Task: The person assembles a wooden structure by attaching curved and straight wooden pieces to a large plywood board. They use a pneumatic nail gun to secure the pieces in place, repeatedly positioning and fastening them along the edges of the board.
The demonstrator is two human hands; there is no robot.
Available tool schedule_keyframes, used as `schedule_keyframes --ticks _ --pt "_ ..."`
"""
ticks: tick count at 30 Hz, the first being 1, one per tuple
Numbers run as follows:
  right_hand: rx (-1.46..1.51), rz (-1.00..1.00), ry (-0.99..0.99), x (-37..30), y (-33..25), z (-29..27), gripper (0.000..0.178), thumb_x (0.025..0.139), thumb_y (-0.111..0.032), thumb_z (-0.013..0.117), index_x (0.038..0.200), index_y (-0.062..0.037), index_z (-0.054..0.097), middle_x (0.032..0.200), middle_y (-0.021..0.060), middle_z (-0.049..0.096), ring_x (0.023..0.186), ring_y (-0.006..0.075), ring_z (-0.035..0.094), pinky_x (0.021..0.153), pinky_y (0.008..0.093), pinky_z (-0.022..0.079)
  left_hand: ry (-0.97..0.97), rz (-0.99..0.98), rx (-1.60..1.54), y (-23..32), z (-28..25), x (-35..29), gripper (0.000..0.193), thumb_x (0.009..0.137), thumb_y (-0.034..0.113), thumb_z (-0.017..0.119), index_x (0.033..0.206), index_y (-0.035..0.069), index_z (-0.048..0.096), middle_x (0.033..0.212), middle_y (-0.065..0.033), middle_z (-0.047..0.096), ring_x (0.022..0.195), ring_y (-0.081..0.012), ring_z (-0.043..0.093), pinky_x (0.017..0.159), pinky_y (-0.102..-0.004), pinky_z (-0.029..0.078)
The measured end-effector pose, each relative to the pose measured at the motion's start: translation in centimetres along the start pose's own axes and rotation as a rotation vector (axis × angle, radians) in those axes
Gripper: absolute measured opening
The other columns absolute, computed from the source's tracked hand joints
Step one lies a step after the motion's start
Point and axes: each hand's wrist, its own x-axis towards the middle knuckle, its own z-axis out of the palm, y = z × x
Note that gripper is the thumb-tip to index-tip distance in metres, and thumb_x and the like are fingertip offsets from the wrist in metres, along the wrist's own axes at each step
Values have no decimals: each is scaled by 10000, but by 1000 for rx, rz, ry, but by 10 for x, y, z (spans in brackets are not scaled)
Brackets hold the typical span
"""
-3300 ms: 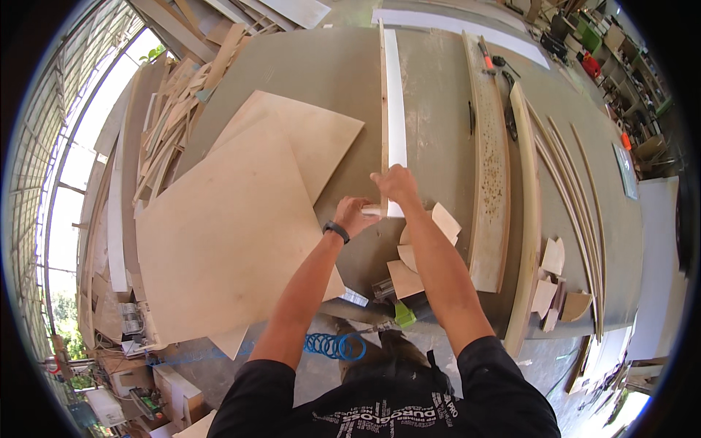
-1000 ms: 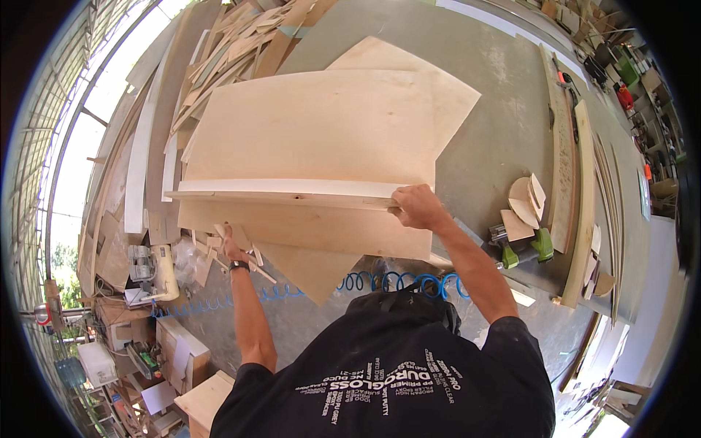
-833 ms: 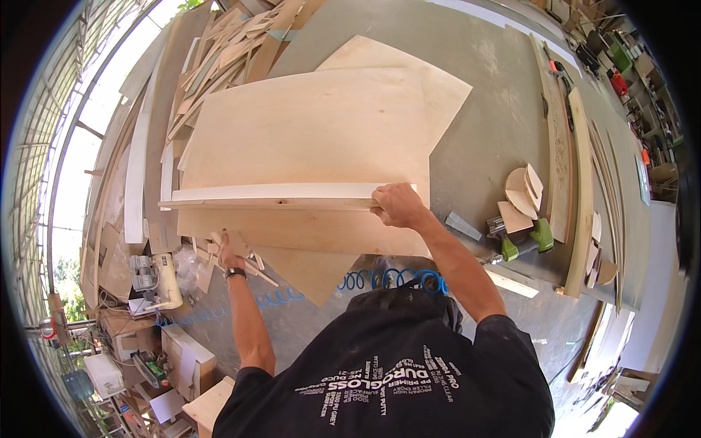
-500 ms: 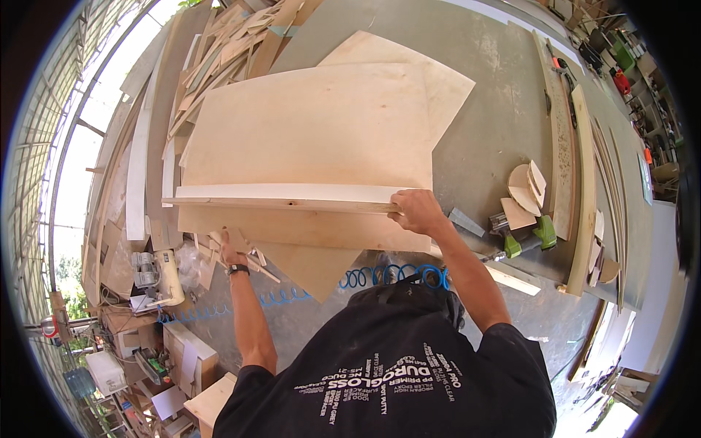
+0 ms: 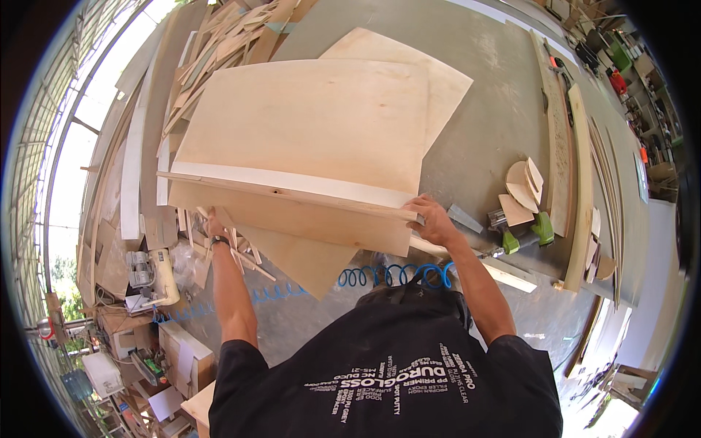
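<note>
A long wooden board with a white face (image 5: 292,177) lies slanted across a pale plywood sheet (image 5: 314,120) near the sheet's front edge. My right hand (image 5: 432,220) is closed round the board's right end. At the sheet's near left edge is my left hand (image 5: 217,225), its fingers mostly hidden; whether it grips the sheet cannot be seen. Another plywood sheet (image 5: 447,86) lies turned beneath the first, one corner (image 5: 314,274) jutting out toward me.
Scrap wood strips (image 5: 219,58) are piled on the left of the grey worktable (image 5: 489,131). Right of my right hand lie a green cordless drill (image 5: 542,230) and round wooden offcuts (image 5: 520,186). A blue coiled air hose (image 5: 394,275) runs along the near side.
The board has turned: its left end moved away from me, its right end nearer with my right hand. My left hand moved left and farther forward. The plywood's near edge has tilted likewise.
</note>
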Motion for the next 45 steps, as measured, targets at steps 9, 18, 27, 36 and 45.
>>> schedule_keyframes --ticks 9,18,27,36,45 --pt "55 14 -25 -6 9 0 377 770 -14 811 1131 -84 728 1135 77 704 1108 333 625 980 443 525 349 297 881 4 30 -61 600 926 491 762 1105 -82 747 1074 -268 757 963 -356 727 819 -464 532" --pt "85 -52 -133 -1 31 -17 417 749 12 818 1132 -144 763 1233 32 696 1237 315 576 1058 445 485 -60 582 359 -1 114 -355 325 980 253 764 1018 -70 754 876 -175 769 734 -234 681 693 -414 536" --pt "-56 -229 -155 10 57 -30 469 761 32 781 1161 -214 768 1462 75 589 1409 326 478 1167 516 381 -343 767 424 -29 205 -535 169 889 74 703 1027 -4 762 928 -194 766 813 -339 749 770 -420 567" --pt "-33 -267 -210 14 66 -35 448 778 -18 788 1176 -223 771 1419 63 620 1374 320 502 1129 500 403 -203 619 518 -54 237 -561 204 858 143 768 1019 18 752 916 -214 757 833 -384 745 762 -437 572" --pt "1 -301 -206 16 70 -25 390 772 -10 796 1118 -188 796 1358 98 638 1297 333 555 1093 464 451 -98 658 563 -57 237 -556 201 811 178 826 950 47 761 839 -186 755 763 -365 745 715 -432 571"
